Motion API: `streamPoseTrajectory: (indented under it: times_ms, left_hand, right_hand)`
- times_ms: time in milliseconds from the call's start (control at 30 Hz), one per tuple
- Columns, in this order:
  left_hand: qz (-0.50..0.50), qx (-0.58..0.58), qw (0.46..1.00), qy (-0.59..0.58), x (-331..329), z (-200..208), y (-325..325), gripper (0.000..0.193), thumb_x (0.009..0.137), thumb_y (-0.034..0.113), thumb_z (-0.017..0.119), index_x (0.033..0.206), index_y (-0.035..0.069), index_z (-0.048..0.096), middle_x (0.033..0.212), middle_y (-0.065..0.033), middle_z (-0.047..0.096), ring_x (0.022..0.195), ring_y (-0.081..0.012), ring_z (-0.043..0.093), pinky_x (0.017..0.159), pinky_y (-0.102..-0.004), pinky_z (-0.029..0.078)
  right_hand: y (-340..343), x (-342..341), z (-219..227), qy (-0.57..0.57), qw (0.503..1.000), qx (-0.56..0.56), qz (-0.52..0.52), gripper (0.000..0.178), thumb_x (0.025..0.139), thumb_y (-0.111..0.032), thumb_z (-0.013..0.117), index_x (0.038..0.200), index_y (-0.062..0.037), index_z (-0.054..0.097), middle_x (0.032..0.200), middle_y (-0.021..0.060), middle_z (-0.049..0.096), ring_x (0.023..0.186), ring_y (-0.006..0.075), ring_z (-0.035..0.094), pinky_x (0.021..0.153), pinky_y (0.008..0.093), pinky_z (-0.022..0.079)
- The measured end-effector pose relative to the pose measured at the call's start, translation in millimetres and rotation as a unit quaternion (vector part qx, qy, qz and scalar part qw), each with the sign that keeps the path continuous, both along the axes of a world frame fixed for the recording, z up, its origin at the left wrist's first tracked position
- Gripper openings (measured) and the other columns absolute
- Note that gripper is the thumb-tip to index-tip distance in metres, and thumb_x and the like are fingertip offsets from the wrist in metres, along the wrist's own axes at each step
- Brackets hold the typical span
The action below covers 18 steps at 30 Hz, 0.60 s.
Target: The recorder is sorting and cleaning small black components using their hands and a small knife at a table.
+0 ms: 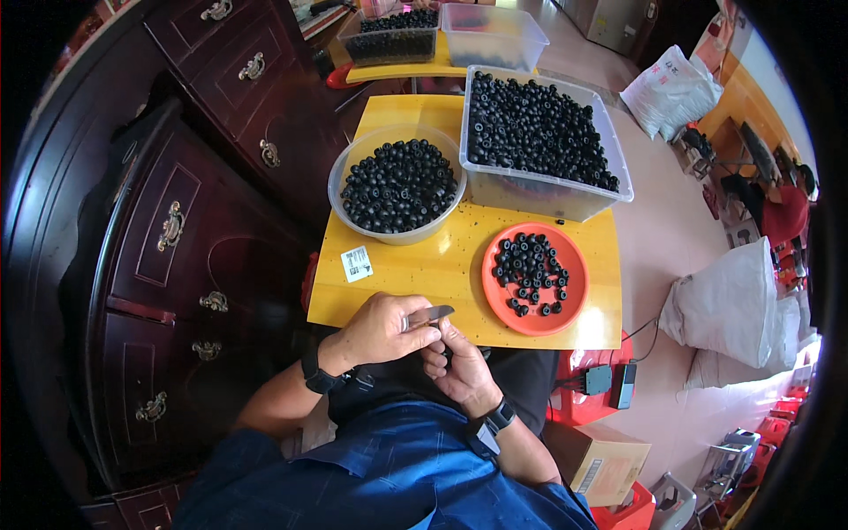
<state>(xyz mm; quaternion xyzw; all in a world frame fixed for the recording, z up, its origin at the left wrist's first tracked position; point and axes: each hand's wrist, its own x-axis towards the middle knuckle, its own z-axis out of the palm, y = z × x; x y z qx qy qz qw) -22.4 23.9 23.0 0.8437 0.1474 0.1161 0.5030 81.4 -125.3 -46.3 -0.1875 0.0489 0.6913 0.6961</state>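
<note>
In front of my body, at the near edge of the yellow table point(389, 291), my left hand point(380, 329) is closed round a small knife. The knife's short metal blade point(430, 314) sticks out to the right. My right hand point(459, 369) is closed just beside it, its thumb close to the blade. Something dark shows between the right fingers, too covered to make out. Beyond the hands, an orange plate point(577, 296) holds a loose pile of small black rings point(530, 265). A round clear tub point(340, 190) full of similar black pieces stands at the left.
A large clear bin point(539, 194) heaped with black rings stands at the table's far right. Two more plastic boxes point(495, 35) sit behind. A white label point(357, 264) lies at the left. Dark drawers point(177, 221) line the left side; white sacks point(724, 305) stand on the floor at right.
</note>
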Motion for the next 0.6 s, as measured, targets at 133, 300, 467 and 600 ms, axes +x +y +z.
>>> streamPoseTrajectory:
  times_ms: [133,300,467,600]
  left_hand:
    - [0.042,0.128,0.991,0.010,10.8,21.9,25.8,0.019,0.083,0.017,0.074,0.083,0.001,0.063,0.064,-0.0092,0.063,0.058,-0.0132,0.060,0.057,-0.0304,0.048]
    - [0.268,0.357,0.894,-0.039,19.9,54.2,74.9,0.020,0.084,0.017,0.075,0.097,0.003,0.067,0.069,-0.0124,0.066,0.060,-0.0260,0.068,0.055,-0.0355,0.052]
    - [0.172,0.268,0.948,0.001,4.1,36.0,45.2,0.023,0.084,0.022,0.075,0.101,0.007,0.069,0.069,-0.0107,0.066,0.061,-0.0266,0.067,0.057,-0.0361,0.052]
    - [0.058,0.189,0.977,0.077,1.6,14.6,-8.0,0.026,0.083,0.026,0.075,0.102,0.010,0.067,0.073,-0.0091,0.069,0.068,-0.0302,0.069,0.062,-0.0416,0.054]
  right_hand:
    - [3.3,2.4,-4.6,0.025,1.000,0.004,-0.004,0.029,0.104,-0.035,0.053,0.114,-0.0092,0.060,0.080,-0.0022,0.049,0.062,0.0082,0.043,0.054,0.0211,0.038]
    - [3.2,6.4,-4.2,0.044,0.999,-0.005,-0.025,0.034,0.105,-0.037,0.048,0.114,-0.0063,0.059,0.094,0.0022,0.061,0.075,0.0128,0.058,0.063,0.0242,0.047]
    - [5.4,9.7,-8.4,0.071,0.996,-0.011,-0.048,0.038,0.104,-0.034,0.049,0.124,-0.0028,0.057,0.114,0.0114,0.065,0.096,0.0252,0.064,0.081,0.0349,0.055]
    - [3.6,8.8,-22.6,0.098,0.992,0.035,-0.068,0.035,0.106,-0.030,0.045,0.125,-0.0031,0.057,0.121,0.0100,0.064,0.107,0.0243,0.063,0.098,0.0405,0.051]
